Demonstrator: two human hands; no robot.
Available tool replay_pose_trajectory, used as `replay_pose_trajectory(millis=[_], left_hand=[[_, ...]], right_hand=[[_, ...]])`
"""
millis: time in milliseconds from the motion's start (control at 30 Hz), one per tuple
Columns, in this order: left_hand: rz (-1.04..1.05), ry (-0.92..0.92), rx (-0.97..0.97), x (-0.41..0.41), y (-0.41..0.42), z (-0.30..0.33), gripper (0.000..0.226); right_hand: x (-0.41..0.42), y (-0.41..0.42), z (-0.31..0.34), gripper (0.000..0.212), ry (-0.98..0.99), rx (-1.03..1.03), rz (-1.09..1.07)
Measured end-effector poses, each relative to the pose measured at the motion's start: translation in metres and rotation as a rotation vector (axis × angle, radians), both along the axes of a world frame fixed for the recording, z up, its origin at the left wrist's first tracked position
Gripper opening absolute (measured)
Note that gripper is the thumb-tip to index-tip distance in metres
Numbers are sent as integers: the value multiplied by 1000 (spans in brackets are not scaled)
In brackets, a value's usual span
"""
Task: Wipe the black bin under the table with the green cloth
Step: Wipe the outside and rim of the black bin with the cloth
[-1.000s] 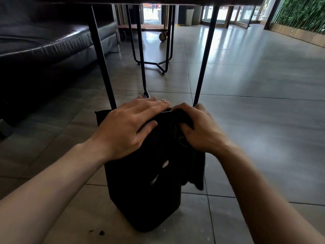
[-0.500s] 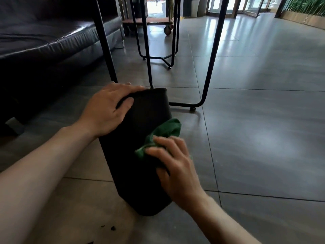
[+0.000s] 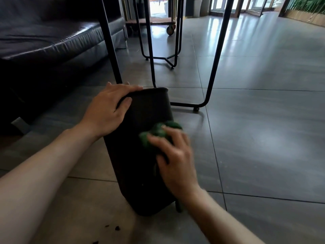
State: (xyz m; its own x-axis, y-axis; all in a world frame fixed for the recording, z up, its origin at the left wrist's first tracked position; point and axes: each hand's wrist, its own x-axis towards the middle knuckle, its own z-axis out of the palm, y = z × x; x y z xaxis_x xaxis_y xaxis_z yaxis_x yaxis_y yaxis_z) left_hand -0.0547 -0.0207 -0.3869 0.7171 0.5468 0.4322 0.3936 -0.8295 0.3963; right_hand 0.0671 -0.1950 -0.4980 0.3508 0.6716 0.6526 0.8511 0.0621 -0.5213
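Note:
The black bin (image 3: 140, 155) stands on the grey tiled floor, tilted away from me toward the table legs. My left hand (image 3: 107, 111) grips its upper left rim, fingers over the edge. My right hand (image 3: 174, 155) presses the bunched green cloth (image 3: 158, 132) against the bin's near right side, about halfway down. A strip of the cloth hangs down behind my right wrist near the bin's base.
Black metal table legs (image 3: 213, 67) rise just behind the bin, with a floor bar (image 3: 186, 104) at its right. A dark leather sofa (image 3: 44, 41) fills the left. A wheeled cart (image 3: 154, 21) stands further back. Dark crumbs (image 3: 112, 228) lie on the floor near me.
The right hand left the bin's top rim and went to its side with the green cloth, then slid slightly down and right. The left hand kept its hold on the rim.

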Motion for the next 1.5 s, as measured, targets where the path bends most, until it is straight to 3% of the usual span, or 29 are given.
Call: replay_pose_trajectory(millis=[100, 200, 300, 433, 500, 567, 667, 733, 867, 1033, 1200, 1300, 1400, 1500], left_hand=[[-18, 4, -22, -6, 2, 2, 42], [-32, -1, -30, -8, 0, 2, 42], [4, -23, -42, -10, -2, 2, 43], [-14, -14, -51, -12, -4, 2, 43], [-25, 1, -34, -10, -5, 1, 43], [-21, 6, -8, -7, -5, 0, 43], [-46, 17, 11, -7, -3, -2, 43], [-63, 22, 14, -6, -1, -2, 43], [-27, 12, 14, -6, 1, -2, 43], [-78, 2, 42, 2, -5, -1, 41], [-59, 3, 77, 0, -3, -4, 46], [-71, -1, 81, -4, 0, -5, 48], [-76, -12, 84, 0, -4, -4, 48], [-44, -27, 54, -2, -7, 0, 48]], right_hand=[[-40, -25, -31, 19, -220, 31, 191], [-36, -38, -51, 22, -221, 31, 168], [-12, -34, -47, 39, -68, -43, -8], [23, -9, -20, 41, 282, -33, -178], [15, -3, -8, 44, 233, -6, -163], [-13, -6, -6, 47, 43, 18, -68], [-49, -25, -31, 30, -259, 39, 130], [-43, -34, -47, 31, -335, 46, 161], [-7, -32, -41, 46, -201, -4, 42], [16, 7, -7, 41, -20, 38, 53], [-7, -30, -52, 49, -254, 0, 183], [-12, -56, -79, 39, -397, -27, 252], [-6, -60, -74, 30, -395, -39, 220], [6, -35, -41, 34, -298, -37, 150]])
